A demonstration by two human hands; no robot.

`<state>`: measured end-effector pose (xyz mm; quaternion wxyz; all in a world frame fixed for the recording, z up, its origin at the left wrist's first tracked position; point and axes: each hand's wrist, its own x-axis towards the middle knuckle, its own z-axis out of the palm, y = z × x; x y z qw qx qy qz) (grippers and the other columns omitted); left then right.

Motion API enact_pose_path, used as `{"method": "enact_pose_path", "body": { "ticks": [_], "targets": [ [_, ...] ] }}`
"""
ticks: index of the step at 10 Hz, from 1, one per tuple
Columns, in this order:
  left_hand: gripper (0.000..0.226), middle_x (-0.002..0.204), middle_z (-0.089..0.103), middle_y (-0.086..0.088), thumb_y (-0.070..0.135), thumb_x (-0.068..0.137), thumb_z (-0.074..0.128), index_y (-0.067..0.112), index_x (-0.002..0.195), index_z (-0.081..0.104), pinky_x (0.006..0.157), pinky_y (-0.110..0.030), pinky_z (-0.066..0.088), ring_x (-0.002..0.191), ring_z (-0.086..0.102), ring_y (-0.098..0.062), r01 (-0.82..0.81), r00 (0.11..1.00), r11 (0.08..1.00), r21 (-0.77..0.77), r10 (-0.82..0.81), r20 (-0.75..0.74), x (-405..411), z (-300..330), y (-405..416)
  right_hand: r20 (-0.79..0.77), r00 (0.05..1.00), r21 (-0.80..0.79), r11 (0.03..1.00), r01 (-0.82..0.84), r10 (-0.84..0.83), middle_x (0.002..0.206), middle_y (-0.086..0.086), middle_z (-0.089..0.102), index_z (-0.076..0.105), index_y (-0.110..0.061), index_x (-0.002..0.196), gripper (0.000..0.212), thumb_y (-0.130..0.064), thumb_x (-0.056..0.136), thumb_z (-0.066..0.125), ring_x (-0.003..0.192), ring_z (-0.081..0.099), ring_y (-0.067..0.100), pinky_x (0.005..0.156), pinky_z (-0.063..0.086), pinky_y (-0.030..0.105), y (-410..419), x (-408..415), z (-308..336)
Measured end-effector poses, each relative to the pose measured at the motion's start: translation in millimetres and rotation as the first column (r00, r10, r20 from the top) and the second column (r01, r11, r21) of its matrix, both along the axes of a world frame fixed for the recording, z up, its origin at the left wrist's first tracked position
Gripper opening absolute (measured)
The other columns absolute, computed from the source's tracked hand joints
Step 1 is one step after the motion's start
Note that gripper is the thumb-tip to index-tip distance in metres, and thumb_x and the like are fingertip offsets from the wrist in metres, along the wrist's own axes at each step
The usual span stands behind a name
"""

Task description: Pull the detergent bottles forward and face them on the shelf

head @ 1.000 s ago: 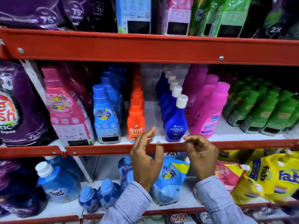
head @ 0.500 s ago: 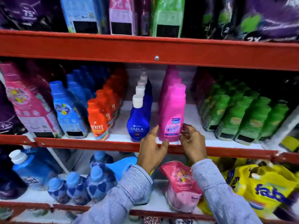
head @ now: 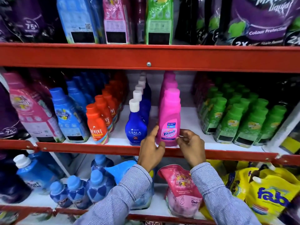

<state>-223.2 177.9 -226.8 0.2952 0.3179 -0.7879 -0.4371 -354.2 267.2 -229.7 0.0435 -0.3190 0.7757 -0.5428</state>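
Observation:
A pink Vanish bottle stands at the front edge of the middle shelf, label facing me, with more pink bottles lined up behind it. My left hand touches its lower left side with fingers and thumb. My right hand holds its lower right side with curled fingers. Left of it stands a row of blue Ujala bottles with white caps, then orange Revive bottles.
Green bottles fill the shelf's right part; blue and pink softener pouches stand at the left. A red upper shelf rail hangs close above. Below are blue bottles, a pink refill pouch and yellow bags.
My view has shifted right along the shelf. Both hands have moved from the rail in front of the Ujala bottle to the sides of the pink Vanish bottle, which now faces forward.

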Motion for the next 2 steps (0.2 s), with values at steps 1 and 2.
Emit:
{"method": "enact_pose_path", "body": {
  "ticks": [1, 2],
  "targets": [
    [0.072, 0.144, 0.063, -0.003, 0.024, 0.081, 0.053, 0.019, 0.152, 0.042, 0.108, -0.044, 0.053, 0.128, 0.062, -0.022, 0.012, 1.0, 0.999, -0.032, -0.012, 0.0, 5, 7, 3, 0.064, 0.998, 0.019, 0.999, -0.027, 0.026, 0.095, -0.004, 0.075, 0.068, -0.018, 0.108, 0.032, -0.006, 0.079, 0.068, 0.083, 0.07, 0.007, 0.085, 0.058, 0.031, -1, -3, -3],
    [0.068, 0.145, 0.061, -0.005, 0.018, 0.084, 0.061, 0.015, 0.15, 0.044, 0.112, -0.036, 0.049, 0.13, 0.06, -0.022, -0.023, 0.998, 0.99, -0.137, 0.014, -0.067, 12, 14, 9, 0.123, 0.991, -0.168, 0.984, 0.066, -0.045, 0.106, 0.004, 0.073, 0.063, -0.027, 0.106, 0.038, -0.001, 0.079, 0.068, 0.081, 0.068, 0.007, 0.077, 0.056, 0.024, 10, -1, 3]
  ]
}}
